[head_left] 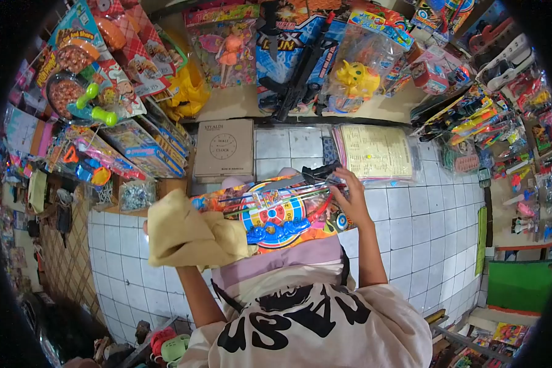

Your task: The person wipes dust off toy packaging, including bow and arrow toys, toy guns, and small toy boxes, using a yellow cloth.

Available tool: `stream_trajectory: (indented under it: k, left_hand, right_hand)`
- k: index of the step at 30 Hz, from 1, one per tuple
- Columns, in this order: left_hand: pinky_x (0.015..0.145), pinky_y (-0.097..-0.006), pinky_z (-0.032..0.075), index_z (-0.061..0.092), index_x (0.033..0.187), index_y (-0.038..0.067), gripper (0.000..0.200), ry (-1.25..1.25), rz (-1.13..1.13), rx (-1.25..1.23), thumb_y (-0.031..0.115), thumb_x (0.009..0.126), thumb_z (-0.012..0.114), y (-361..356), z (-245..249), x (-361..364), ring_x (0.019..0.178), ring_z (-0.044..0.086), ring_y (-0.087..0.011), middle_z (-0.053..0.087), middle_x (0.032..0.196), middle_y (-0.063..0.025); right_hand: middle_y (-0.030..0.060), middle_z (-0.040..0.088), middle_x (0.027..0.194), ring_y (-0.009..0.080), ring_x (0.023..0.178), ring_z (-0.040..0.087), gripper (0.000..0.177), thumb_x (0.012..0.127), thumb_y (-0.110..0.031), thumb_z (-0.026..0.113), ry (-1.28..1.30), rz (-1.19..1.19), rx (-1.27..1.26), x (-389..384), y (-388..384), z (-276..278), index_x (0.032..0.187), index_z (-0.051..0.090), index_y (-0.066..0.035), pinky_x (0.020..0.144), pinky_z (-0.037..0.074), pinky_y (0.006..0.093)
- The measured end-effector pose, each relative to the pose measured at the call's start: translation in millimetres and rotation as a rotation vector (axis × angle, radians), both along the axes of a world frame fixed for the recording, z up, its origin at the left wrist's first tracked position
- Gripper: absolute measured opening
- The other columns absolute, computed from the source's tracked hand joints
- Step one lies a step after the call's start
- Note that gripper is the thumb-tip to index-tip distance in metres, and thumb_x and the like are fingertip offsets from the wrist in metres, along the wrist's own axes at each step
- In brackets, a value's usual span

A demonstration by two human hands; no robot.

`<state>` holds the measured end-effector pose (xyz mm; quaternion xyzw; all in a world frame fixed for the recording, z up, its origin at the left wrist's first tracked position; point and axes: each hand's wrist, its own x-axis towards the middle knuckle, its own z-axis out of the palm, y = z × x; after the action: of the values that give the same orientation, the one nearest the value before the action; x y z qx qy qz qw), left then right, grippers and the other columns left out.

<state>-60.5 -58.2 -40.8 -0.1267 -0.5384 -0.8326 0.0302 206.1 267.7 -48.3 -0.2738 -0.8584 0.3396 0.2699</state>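
On my lap lies a carded toy archery set (272, 214) with a round target printed on it, thin sticks across the top and a blue plastic piece (279, 232) below. A piece with a grey blade shape and a black handle (320, 174) rests along its upper edge. My right hand (349, 199) is at the set's right end, its thumb and forefinger gripping the edge by the black handle and a red strip. My left hand (145, 227) holds a crumpled yellow cloth (184, 233), which hides most of the fingers and covers the set's left end.
A brown wall-clock box (224, 148) and a plastic-covered stack of papers (377, 152) lie on the tiled floor (435, 227) ahead. Packed toys, including a black toy gun (300, 73), line the back. More toys crowd both sides, with a green panel (521, 285) at right.
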Motion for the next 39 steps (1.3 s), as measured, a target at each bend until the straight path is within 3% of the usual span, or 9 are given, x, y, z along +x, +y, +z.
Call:
stream_trajectory:
  k: [5,10,15,17,18,20,25,29,39]
  left_hand:
    - [0.087,-0.0333,0.048,0.045,0.119,0.004,0.035,-0.015,0.012,-0.111,0.015,0.088,0.053,-8,-11,3,0.102,0.055,-0.022,0.051,0.117,-0.0108]
    - [0.087,-0.0331,0.048,0.045,0.121,0.003,0.037,-0.021,-0.088,-0.289,0.014,0.087,0.055,8,-32,19,0.101,0.055,-0.021,0.052,0.115,-0.0105]
    - [0.086,-0.0329,0.048,0.045,0.122,0.002,0.039,0.031,-0.165,-0.422,0.013,0.086,0.056,22,-48,28,0.101,0.055,-0.0201,0.054,0.113,-0.0101]
    - [0.085,-0.0322,0.048,0.045,0.122,0.002,0.04,0.274,-0.116,-0.908,0.011,0.085,0.057,22,-70,16,0.1,0.055,-0.0189,0.055,0.112,-0.0097]
    - [0.084,-0.0311,0.048,0.044,0.124,0.002,0.041,0.021,-0.264,-0.487,0.008,0.085,0.056,27,-68,18,0.1,0.055,-0.018,0.054,0.112,-0.0086]
    - [0.085,-0.0308,0.047,0.042,0.125,0.003,0.043,0.194,-0.229,-0.957,0.009,0.085,0.056,35,-34,23,0.101,0.054,-0.0182,0.054,0.114,-0.0078]
    - [0.078,-0.0286,0.048,0.05,0.118,0.004,0.034,-0.084,-0.268,-0.077,0.013,0.086,0.056,49,2,43,0.092,0.056,-0.0165,0.056,0.105,-0.0063]
    - [0.077,-0.0286,0.048,0.051,0.117,0.004,0.033,0.44,-0.096,-1.041,0.02,0.088,0.055,67,73,61,0.09,0.056,-0.0165,0.056,0.105,-0.0066]
    - [0.079,-0.0303,0.046,0.05,0.118,0.004,0.037,0.153,-0.193,-0.541,0.021,0.086,0.057,40,-2,38,0.093,0.055,-0.0179,0.054,0.108,-0.0074]
  right_hand:
    - [0.0116,0.046,0.131,0.0269,0.128,0.036,0.038,0.081,-0.018,0.062,0.0,-0.119,0.086,7,-23,-2,0.117,0.053,-0.009,0.101,0.02,0.0408]
    - [0.0087,0.039,0.139,0.0268,0.133,0.029,0.042,0.086,-0.035,0.055,-0.418,0.07,0.046,3,-34,-18,0.122,0.052,-0.013,0.1,0.016,0.0588]
    - [0.0075,0.042,0.136,0.0284,0.132,0.029,0.039,0.086,-0.036,0.055,-0.295,0.048,0.072,6,-41,-18,0.119,0.054,-0.014,0.098,0.017,0.0605]
    - [0.0065,0.041,0.137,0.0285,0.133,0.028,0.04,0.086,-0.037,0.054,-0.303,0.05,0.059,6,-41,-18,0.119,0.054,-0.015,0.098,0.017,0.0613]
    - [0.0065,0.041,0.137,0.0286,0.133,0.028,0.04,0.086,-0.037,0.054,-0.313,0.05,0.053,6,-41,-16,0.119,0.054,-0.015,0.098,0.016,0.0613]
    - [0.007,0.041,0.137,0.0291,0.133,0.028,0.04,0.087,-0.037,0.054,-0.32,0.051,0.035,6,-42,-16,0.12,0.053,-0.015,0.098,0.015,0.0622]
    - [0.0083,0.041,0.136,0.0297,0.133,0.027,0.039,0.087,-0.035,0.054,-0.292,0.036,0.055,5,-44,-25,0.12,0.053,-0.015,0.099,0.015,0.0615]
    - [0.0086,0.04,0.136,0.0296,0.133,0.026,0.039,0.086,-0.032,0.056,-0.301,0.032,0.068,4,-43,-30,0.12,0.052,-0.015,0.1,0.015,0.0598]
    - [0.0099,0.031,0.144,0.0289,0.138,0.019,0.047,0.086,-0.029,0.055,-0.186,-0.015,0.139,-8,-32,-40,0.129,0.044,-0.015,0.1,0.008,0.0628]
